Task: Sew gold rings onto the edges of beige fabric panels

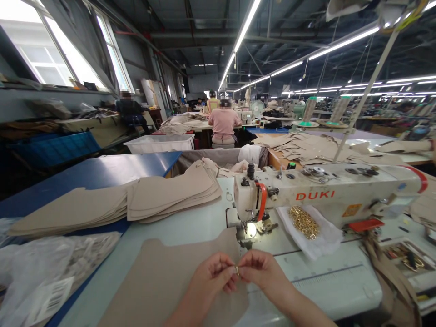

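Note:
My left hand (211, 278) and my right hand (263, 272) meet fingertip to fingertip over the table, both pinching one small gold metal ring (237, 271). Under them lies a flat beige fabric piece (166, 281), its far edge reaching the needle foot (250, 229) of a white DUKI sewing machine (327, 193). A heap of gold rings (304, 222) rests on a white cloth to the right of the needle.
Stacks of cut beige pieces (170, 193) lie at the left on the blue and white tables. Clear plastic bags (44, 272) sit at the near left. A person in pink (224, 125) sits with their back to me further off, among more machines and fabric piles.

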A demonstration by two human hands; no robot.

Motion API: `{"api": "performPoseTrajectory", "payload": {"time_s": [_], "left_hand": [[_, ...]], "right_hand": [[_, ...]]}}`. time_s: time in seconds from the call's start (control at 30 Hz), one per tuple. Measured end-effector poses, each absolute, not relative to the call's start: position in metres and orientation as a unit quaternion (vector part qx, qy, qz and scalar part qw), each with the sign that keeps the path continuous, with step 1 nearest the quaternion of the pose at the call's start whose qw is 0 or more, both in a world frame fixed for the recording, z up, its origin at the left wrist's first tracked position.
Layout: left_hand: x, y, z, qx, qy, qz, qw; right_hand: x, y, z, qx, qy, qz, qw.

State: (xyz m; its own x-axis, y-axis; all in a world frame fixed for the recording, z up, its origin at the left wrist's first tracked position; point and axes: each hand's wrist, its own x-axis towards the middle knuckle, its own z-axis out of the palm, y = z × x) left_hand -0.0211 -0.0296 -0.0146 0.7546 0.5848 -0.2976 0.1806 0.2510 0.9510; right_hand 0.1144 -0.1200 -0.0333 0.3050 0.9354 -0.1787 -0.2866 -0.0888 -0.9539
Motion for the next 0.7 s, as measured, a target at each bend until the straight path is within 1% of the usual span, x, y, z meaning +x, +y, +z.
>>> {"api": "performPoseTrajectory", "payload": {"time_s": [0.13,0.3,0.57,0.63,0.7], "left_hand": [[-0.023,-0.031,-0.021,0.491,0.338,0.152,0.788],[-0.021,-0.037,-0.016,0.452,0.337,0.135,0.814],[-0.02,-0.035,-0.001,0.504,0.306,0.089,0.803],[-0.021,-0.031,-0.001,0.541,0.299,0.072,0.783],[-0.021,-0.027,-0.004,0.582,0.295,0.058,0.756]], "right_hand": [[0.112,-0.122,-0.03,-0.538,-0.26,0.517,0.613],[0.109,-0.123,-0.025,-0.537,-0.248,0.513,0.622],[0.109,-0.128,-0.023,-0.526,-0.294,0.54,0.588],[0.107,-0.132,-0.019,-0.537,-0.329,0.512,0.584],[0.103,-0.136,-0.014,-0.575,-0.376,0.452,0.569]]}}
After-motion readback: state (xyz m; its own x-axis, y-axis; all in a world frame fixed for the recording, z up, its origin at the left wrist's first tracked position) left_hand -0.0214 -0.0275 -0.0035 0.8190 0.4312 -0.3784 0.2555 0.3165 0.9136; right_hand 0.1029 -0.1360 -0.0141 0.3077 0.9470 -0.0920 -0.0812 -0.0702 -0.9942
